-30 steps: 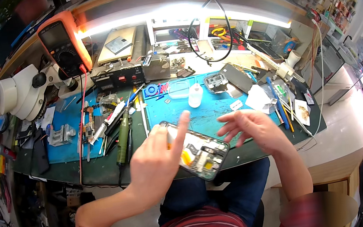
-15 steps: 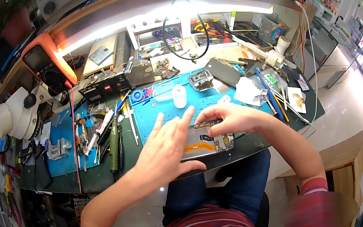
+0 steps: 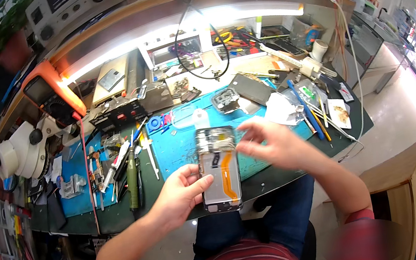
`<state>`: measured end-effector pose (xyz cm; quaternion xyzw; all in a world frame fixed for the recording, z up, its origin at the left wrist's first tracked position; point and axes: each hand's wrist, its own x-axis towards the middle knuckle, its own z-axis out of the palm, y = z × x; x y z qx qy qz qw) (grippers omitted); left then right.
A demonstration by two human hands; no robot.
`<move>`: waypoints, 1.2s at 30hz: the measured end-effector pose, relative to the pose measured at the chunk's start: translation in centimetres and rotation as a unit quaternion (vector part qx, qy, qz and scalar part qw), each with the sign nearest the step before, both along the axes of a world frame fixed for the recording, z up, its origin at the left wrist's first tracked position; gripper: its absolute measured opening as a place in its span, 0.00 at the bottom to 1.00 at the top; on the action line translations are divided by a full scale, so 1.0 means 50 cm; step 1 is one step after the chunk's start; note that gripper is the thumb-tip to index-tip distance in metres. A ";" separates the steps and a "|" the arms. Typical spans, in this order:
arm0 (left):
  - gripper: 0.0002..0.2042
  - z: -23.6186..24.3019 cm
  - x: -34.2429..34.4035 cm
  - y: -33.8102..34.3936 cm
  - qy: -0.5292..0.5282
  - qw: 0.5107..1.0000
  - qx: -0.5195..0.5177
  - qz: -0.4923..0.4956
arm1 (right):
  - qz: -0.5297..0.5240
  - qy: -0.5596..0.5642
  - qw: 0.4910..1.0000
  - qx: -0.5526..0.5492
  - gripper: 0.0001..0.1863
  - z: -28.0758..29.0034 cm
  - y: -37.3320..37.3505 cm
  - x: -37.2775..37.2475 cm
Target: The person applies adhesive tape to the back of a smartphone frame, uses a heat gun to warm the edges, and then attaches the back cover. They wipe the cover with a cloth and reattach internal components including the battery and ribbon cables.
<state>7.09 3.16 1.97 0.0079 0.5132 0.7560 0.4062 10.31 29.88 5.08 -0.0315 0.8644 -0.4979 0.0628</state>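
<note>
My left hand (image 3: 182,191) is closed round the left edge of an opened phone (image 3: 219,175), its thumb lying on the inner face. The phone stands upright in my view, near the front edge of the bench, with a long orange flex cable (image 3: 229,179) down its right side and the camera end farthest from me. Just right of that upper end, my right hand (image 3: 270,140) is off the phone, with bent fingers and thumb apart and nothing seen between them. Behind the phone stands a white plastic bottle (image 3: 199,117), partly hidden.
A blue mat (image 3: 174,153) lies under the bottle. To the left are a green-handled tool (image 3: 133,180), several other hand tools, an orange multimeter (image 3: 53,93) and a white microscope (image 3: 19,151). Crumpled white tissue (image 3: 280,109) and pens lie right. A black cable loop (image 3: 227,47) hangs ahead.
The phone has turned from lying sideways to upright and is lifted in my left hand, which has closed on it. My right hand has let go and moved slightly right.
</note>
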 end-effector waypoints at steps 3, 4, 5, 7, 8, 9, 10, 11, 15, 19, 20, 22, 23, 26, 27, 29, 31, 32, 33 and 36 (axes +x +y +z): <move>0.19 -0.004 0.042 0.027 -0.006 0.999 0.025 0.028 | 0.023 -0.039 0.985 -0.165 0.25 -0.057 -0.043 0.006; 0.19 0.007 0.056 0.036 -0.004 0.999 0.033 0.035 | 0.025 -0.022 0.982 -0.187 0.23 -0.065 -0.049 -0.001; 0.20 0.011 0.064 0.037 -0.017 0.999 0.030 0.033 | 0.016 0.001 0.991 -0.132 0.21 -0.064 -0.051 -0.016; 0.22 0.013 0.073 0.033 -0.045 0.998 0.024 0.027 | 0.069 -0.045 0.993 -0.080 0.20 -0.035 -0.034 -0.053; 0.22 0.013 0.079 0.029 -0.049 0.998 0.016 -0.024 | 0.091 -0.053 0.993 -0.054 0.19 -0.026 -0.027 -0.067; 0.23 0.011 0.084 0.025 -0.052 0.996 0.007 -0.075 | 0.124 -0.018 0.992 0.005 0.19 -0.034 -0.020 -0.085; 0.23 0.010 0.092 0.015 -0.055 0.992 -0.003 -0.116 | 0.165 0.017 0.984 0.065 0.18 -0.041 -0.025 -0.107; 0.24 0.013 0.103 0.009 -0.071 0.982 -0.021 -0.176 | 0.187 0.009 0.976 0.110 0.17 -0.034 -0.033 -0.117; 0.17 0.035 0.115 -0.007 0.275 0.933 -0.101 -0.210 | 0.197 0.074 0.963 0.170 0.13 -0.062 -0.066 -0.123; 0.20 0.011 0.065 -0.002 0.675 0.707 -0.209 -0.046 | 0.143 0.265 0.932 0.200 0.09 -0.123 -0.062 -0.105; 0.21 0.006 0.058 -0.003 0.694 0.679 -0.237 -0.020 | 0.131 0.321 0.914 0.214 0.08 -0.128 -0.059 -0.099; 0.24 -0.013 0.038 -0.016 0.717 0.643 -0.268 -0.004 | 0.057 0.362 0.910 0.194 0.07 -0.121 -0.036 -0.084; 0.25 -0.023 0.033 -0.027 0.730 0.623 -0.280 0.010 | 0.014 0.359 0.911 0.201 0.07 -0.099 -0.012 -0.067; 0.32 -0.041 0.028 -0.048 0.736 0.602 -0.310 0.019 | -0.162 0.371 0.861 0.308 0.10 -0.049 0.132 -0.031; 0.33 -0.041 0.030 -0.043 0.734 0.603 -0.312 0.018 | -0.244 0.353 0.824 0.370 0.09 -0.043 0.203 -0.024; 0.37 -0.038 0.024 -0.039 0.727 0.611 -0.314 0.004 | -0.342 0.287 0.785 0.429 0.08 -0.036 0.334 0.007; 0.37 -0.044 0.019 -0.043 0.727 0.602 -0.329 0.009 | -0.384 0.166 0.789 0.450 0.09 -0.029 0.399 0.021; 0.37 -0.048 0.018 -0.046 0.727 0.597 -0.338 0.012 | -0.391 0.099 0.797 0.449 0.10 -0.022 0.411 0.024; 0.37 -0.053 0.019 -0.047 0.723 0.604 -0.336 0.013 | -0.376 0.063 0.802 0.460 0.11 -0.024 0.417 0.024; 0.35 -0.059 0.016 -0.046 0.741 0.583 -0.333 0.014 | -0.328 0.132 0.835 0.422 0.10 -0.047 0.423 -0.003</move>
